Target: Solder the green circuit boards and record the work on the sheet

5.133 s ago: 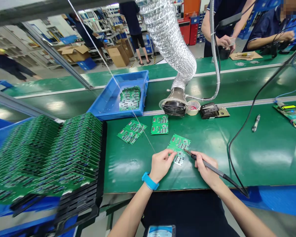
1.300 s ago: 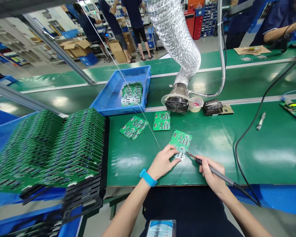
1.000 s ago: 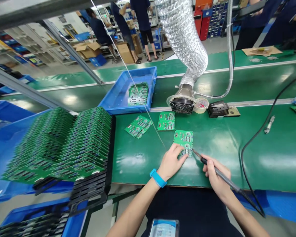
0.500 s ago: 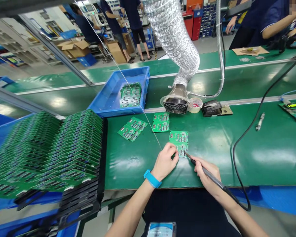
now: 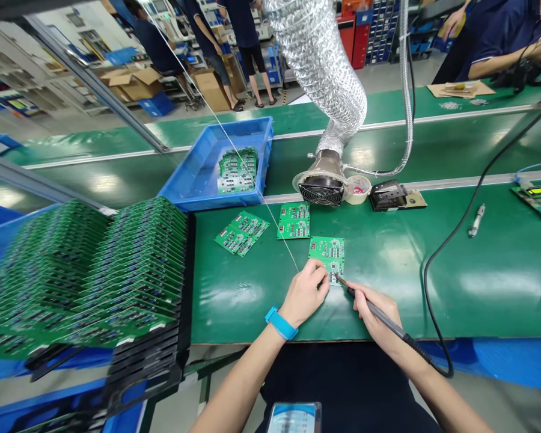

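**A:** What's in the hands?

**B:** The right hand [image 5: 373, 314] grips a soldering iron [image 5: 390, 322] like a pen, fingers closed round its dark handle. The tip reaches the lower part of a green circuit board [image 5: 329, 255]. Whether it touches the board or sits just above it, I can't tell at this size.

**A:** And the left?

**B:** The left hand [image 5: 304, 293], with a blue wristband [image 5: 281, 323] on its wrist, is curled narrow, its fingers on the board's lower left side. A thin wire [image 5: 275, 231] comes down from upper left and ends at those fingers. I can't tell whether they pinch it.

**A:** Where's the board lying?

**B:** Flat on a green bench mat [image 5: 478, 282], right between the hands. Two more green boards [image 5: 294, 220] lie just above it, and another pair [image 5: 241, 233] sits a little further left.

**A:** What's beyond them?

**B:** A blue plastic tray [image 5: 207, 192] holds a stack of boards [image 5: 237, 171]. Closer on the left, a black rack [image 5: 184, 282] carries rows of boards [image 5: 85, 270] standing on edge. Straight ahead are a fume extractor nozzle [image 5: 321, 192] on a foil duct [image 5: 318, 60], a roll of tape [image 5: 357, 189] and a black iron stand [image 5: 388, 195]. The iron's black cable [image 5: 437, 300] loops off to the right, and a co-worker's arm [image 5: 505, 66] shows at the far bench.
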`<state>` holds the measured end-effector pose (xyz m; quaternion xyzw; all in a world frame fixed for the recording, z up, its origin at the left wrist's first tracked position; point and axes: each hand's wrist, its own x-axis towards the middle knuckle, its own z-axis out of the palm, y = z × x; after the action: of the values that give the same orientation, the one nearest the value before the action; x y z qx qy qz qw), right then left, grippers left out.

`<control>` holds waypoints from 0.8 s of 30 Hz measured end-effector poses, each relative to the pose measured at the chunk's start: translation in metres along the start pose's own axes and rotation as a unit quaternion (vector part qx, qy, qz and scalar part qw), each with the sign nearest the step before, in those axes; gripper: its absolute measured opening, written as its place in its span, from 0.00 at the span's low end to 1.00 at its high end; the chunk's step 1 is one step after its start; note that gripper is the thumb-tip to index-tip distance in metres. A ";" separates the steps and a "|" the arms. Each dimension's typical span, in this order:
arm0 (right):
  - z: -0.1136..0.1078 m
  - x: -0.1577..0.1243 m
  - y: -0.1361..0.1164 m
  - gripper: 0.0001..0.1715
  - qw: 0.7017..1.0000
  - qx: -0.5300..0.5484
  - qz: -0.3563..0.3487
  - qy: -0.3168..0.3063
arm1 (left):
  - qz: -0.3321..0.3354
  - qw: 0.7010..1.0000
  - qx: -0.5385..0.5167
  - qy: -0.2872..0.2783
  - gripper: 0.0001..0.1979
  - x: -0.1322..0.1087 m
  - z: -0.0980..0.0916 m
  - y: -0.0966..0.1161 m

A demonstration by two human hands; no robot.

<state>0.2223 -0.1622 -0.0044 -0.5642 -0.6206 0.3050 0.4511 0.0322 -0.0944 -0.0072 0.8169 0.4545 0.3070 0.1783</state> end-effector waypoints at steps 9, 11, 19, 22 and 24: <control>0.000 -0.002 0.004 0.20 1.000 0.016 0.016 -0.006 | -0.003 0.997 -0.056 0.046 0.06 -0.003 -0.006 0.001; 0.000 -0.003 0.004 0.20 1.000 0.021 0.015 -0.010 | 0.008 0.998 -0.052 0.040 0.06 -0.005 -0.005 0.001; -0.001 -0.003 0.002 0.19 1.000 0.012 -0.003 -0.009 | 0.028 0.999 -0.025 0.014 0.07 -0.007 0.001 -0.002; -0.001 -0.003 0.002 0.19 1.000 0.004 -0.004 -0.014 | 0.041 0.999 -0.001 0.001 0.08 -0.007 0.003 -0.004; -0.001 -0.003 0.002 0.19 1.000 0.000 -0.005 -0.014 | 0.052 0.999 0.013 -0.004 0.08 -0.006 0.004 -0.004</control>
<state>0.2239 -0.1648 -0.0069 -0.5566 -0.6296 0.3111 0.4439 0.0296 -0.0977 -0.0146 0.8428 0.4151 0.3064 0.1531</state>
